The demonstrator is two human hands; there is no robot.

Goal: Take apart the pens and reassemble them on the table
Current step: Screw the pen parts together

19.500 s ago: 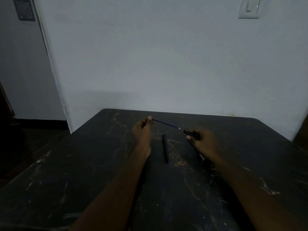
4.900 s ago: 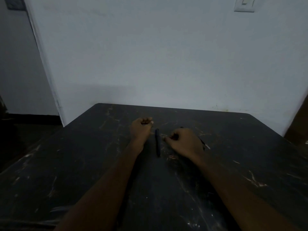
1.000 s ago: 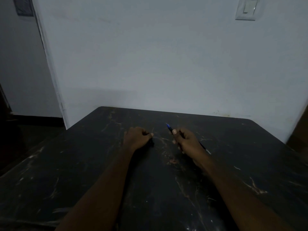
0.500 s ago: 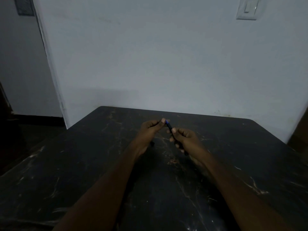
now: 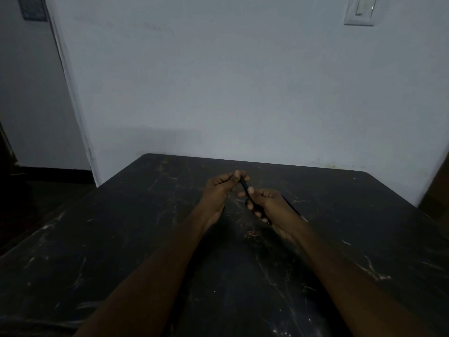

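Both hands meet above the middle of the dark table (image 5: 121, 239). A dark pen (image 5: 243, 184) runs slantwise between them. My left hand (image 5: 220, 188) pinches its far upper end with thumb and fingertips. My right hand (image 5: 264, 203) grips the lower part, fingers curled round it. A thin dark piece (image 5: 290, 205), perhaps a refill, lies on the table just behind my right hand, partly hidden by it. The room is dim, so small pen parts are hard to tell.
The table is black with pale scratches and its far edge sits against a white wall (image 5: 243, 93). A light switch (image 5: 359, 10) is high on the right. A dark doorway area lies to the left.
My left hand rose from the table and took the far end of the pen that my right hand holds; the blue tip is now covered by its fingers.
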